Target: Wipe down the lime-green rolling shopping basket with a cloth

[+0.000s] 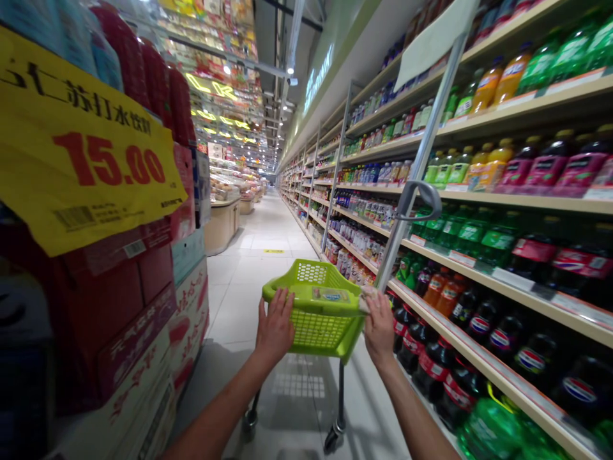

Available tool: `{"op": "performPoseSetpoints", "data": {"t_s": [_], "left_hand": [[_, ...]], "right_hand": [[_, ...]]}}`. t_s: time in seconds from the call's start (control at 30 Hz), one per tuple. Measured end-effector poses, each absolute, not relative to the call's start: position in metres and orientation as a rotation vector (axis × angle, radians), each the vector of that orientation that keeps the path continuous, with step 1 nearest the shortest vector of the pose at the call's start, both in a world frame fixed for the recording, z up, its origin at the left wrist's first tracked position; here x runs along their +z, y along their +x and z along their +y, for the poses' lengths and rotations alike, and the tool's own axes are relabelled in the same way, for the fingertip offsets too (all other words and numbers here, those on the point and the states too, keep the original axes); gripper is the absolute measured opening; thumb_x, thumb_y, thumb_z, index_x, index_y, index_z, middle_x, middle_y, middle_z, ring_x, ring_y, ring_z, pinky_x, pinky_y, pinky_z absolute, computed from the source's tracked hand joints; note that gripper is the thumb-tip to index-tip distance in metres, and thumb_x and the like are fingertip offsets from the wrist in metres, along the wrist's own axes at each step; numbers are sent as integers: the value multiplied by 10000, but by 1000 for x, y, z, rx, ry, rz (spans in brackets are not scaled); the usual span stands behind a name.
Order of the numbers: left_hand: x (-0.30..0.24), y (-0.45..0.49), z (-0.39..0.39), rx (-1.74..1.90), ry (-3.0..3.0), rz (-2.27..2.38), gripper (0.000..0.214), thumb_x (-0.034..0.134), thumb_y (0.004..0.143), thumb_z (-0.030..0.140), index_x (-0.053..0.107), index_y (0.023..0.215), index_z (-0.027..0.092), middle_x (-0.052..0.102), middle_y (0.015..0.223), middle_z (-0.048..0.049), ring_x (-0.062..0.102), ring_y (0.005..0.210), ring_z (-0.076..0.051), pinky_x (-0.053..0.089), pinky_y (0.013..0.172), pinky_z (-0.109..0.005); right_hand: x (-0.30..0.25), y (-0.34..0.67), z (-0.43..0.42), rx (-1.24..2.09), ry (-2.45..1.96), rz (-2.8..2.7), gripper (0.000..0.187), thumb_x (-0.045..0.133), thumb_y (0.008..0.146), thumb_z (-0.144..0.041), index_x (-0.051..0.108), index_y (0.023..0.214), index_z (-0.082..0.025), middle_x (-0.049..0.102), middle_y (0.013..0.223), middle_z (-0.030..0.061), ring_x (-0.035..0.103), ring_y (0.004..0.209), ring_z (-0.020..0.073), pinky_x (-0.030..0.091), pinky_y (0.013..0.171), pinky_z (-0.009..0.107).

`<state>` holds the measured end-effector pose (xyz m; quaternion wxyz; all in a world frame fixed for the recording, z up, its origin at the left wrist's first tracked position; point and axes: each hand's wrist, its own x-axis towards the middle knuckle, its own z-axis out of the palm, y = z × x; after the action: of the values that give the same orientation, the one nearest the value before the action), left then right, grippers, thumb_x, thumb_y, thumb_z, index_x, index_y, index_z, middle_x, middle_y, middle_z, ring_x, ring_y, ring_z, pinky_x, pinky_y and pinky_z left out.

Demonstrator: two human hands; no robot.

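A lime-green shopping cart (320, 319) with a mesh plastic basket rolls on small wheels in a supermarket aisle ahead of me. My left hand (274, 327) is wrapped over the left end of the basket's near rim. My right hand (378, 322) grips the right end of that rim. A small label sits on the rim between my hands. The basket looks empty from here. A grey metal pole with a loop handle (420, 195) rises from the cart's right side.
Long shelves (502, 287) of soft-drink bottles run along the right. On the left stands a stack of red and white cartons (138, 319) with a yellow price sign (81, 153) reading 15.00. The tiled aisle floor (268, 236) stretches ahead towards distant counters.
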<state>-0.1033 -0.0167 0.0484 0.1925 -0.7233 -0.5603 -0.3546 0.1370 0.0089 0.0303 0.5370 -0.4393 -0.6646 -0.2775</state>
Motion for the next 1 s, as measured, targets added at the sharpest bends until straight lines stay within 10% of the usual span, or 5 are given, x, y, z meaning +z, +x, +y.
{"op": "performPoseSetpoints", "data": {"t_s": [1.0], "left_hand": [[42,-94,-25,-1043,-2012,-1563,545,435,687,133,430,1231,102,423,1322,-127,310,1259,-249,96,1059,-486]], "right_hand": [[43,83,1,-547,-1013,-1718,392,370,791,-88,557,1126,-169,406,1329,99,228,1295,249,330,989,517]]}}
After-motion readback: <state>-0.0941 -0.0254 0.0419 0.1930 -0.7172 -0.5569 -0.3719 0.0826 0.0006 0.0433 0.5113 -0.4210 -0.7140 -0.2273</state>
